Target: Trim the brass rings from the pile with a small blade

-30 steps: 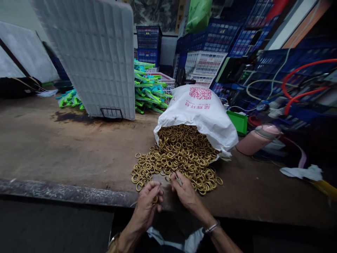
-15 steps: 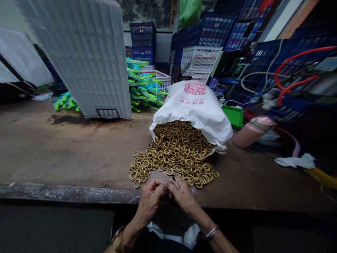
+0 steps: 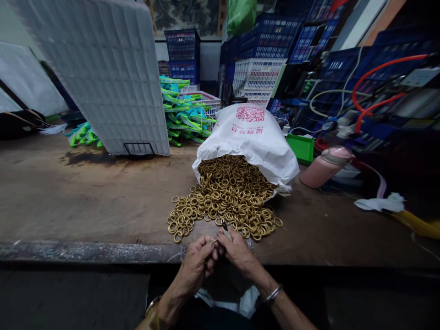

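My left hand is closed in a pinch at the table's front edge, with a gold-coloured ring showing at its fingertips. Close against it is my right hand, wrapped round a small knife-like tool with a pale handle and a dark tip pointing up and away. The fingertips of both hands meet around the ring. Just beyond them lies a heap of gold-coloured rings, spilling from the mouth of a white sack with red print, which lies on its side.
The brown wooden table has a worn front edge. A tall white ribbed panel stands at left, before green and blue plastic pieces. A pink bottle and a green tray are right of the sack. Crates stack behind.
The view has shifted slightly. My left fingers have changed their pinch, and the ring between the hands now shows more clearly. The tool stays in my right hand.
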`<state>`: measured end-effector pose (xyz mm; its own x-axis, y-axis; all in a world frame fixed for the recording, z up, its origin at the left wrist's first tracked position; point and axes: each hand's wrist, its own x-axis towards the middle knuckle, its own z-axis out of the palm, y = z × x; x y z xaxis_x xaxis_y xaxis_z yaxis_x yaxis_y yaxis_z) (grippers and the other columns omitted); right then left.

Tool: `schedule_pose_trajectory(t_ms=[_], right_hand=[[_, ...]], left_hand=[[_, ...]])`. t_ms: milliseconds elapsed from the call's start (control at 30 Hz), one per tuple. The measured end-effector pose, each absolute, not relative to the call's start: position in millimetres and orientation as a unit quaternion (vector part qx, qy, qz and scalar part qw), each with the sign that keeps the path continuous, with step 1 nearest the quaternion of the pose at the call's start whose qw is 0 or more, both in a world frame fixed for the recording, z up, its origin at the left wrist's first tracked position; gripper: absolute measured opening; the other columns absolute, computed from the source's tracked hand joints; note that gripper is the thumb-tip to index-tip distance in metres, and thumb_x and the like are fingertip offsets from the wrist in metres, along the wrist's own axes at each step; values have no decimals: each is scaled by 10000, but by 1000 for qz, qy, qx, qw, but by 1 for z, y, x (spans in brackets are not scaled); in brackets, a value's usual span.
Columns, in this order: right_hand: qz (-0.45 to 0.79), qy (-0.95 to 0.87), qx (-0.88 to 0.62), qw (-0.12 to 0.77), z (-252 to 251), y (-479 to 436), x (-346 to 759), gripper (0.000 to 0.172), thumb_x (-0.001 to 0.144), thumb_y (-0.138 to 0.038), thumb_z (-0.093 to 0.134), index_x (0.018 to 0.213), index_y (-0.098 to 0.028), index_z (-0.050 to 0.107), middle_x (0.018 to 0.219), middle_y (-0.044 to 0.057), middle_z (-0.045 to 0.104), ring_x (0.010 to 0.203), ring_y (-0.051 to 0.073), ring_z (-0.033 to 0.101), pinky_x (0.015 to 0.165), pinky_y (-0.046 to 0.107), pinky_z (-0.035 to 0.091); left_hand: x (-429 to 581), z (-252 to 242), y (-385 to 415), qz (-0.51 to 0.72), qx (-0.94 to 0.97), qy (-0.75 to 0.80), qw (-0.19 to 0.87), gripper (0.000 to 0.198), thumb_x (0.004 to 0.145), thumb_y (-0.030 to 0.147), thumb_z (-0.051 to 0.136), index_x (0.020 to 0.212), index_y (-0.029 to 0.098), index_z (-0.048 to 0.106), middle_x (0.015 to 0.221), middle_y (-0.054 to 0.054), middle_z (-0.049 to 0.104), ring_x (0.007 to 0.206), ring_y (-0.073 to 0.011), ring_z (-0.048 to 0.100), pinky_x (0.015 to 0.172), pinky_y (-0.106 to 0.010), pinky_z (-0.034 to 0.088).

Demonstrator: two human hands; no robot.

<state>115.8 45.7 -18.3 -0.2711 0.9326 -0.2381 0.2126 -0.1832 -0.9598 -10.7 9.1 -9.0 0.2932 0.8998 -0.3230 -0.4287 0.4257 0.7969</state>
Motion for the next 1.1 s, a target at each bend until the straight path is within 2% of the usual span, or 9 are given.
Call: schedule_pose_trajectory(t_ms=[167,300,400,600,767,867,967,1100], right_hand=[[410,-662,-546,310,-17,46,122,187,801,-276,362,655,-191,441,563,-36,465,531,98,415,515,210,317],[316,-763,-519,219,-16,39,124,126,752,-141,370,696,-196,469,604,-20,515,558,105,444,535,215,285],[284,-797,-508,163,-17,34,123,195,690,-65,371,773,-197,488,629,-11,555,572,114,476,536,219,268],[163,-798,-575,71,-20,44,124,234,712,-76,380,884,-163,511,666,40,610,568,141,514,514,255,204],[107,-791,-592,111,-10,66,117,243,694,-49,388,871,-173,499,679,30,620,604,142,545,528,254,216],[63,-781,-606,136,-3,88,110,248,740,-76,394,944,-177,492,713,36,629,647,149,568,550,249,243],[22,-778,-616,123,-1,112,104,274,793,-151,410,1060,-188,458,732,37,637,650,161,584,539,252,246],[-10,-774,-628,74,-3,133,97,217,817,-163,399,1014,-213,472,749,29,643,643,158,598,522,242,247]], left_hand=[[-9,-8,10,443,297,427,730,332,724,473,562,659,168,448,505,77,400,357,-16,252,348,-148,143],[-8,-15,13,446,327,465,691,353,712,505,555,650,175,446,453,92,365,341,-24,251,343,-154,165],[-9,-19,13,455,358,484,656,358,704,505,561,636,172,447,467,82,388,358,-27,283,356,-156,199],[-12,-7,3,429,374,491,660,333,716,489,559,665,173,468,487,69,428,360,-30,313,350,-155,207],[-17,-2,1,469,286,415,725,295,747,449,547,681,171,470,550,51,470,370,-28,317,343,-154,220],[-22,-7,3,488,241,397,739,283,752,421,550,705,146,503,645,8,521,428,-40,378,350,-152,255],[-27,-12,5,502,226,389,738,244,761,374,548,722,135,515,707,-27,564,455,-53,423,356,-159,292],[-33,-13,7,517,182,368,752,157,756,305,547,823,171,499,666,-12,574,448,-79,457,343,-164,290]])
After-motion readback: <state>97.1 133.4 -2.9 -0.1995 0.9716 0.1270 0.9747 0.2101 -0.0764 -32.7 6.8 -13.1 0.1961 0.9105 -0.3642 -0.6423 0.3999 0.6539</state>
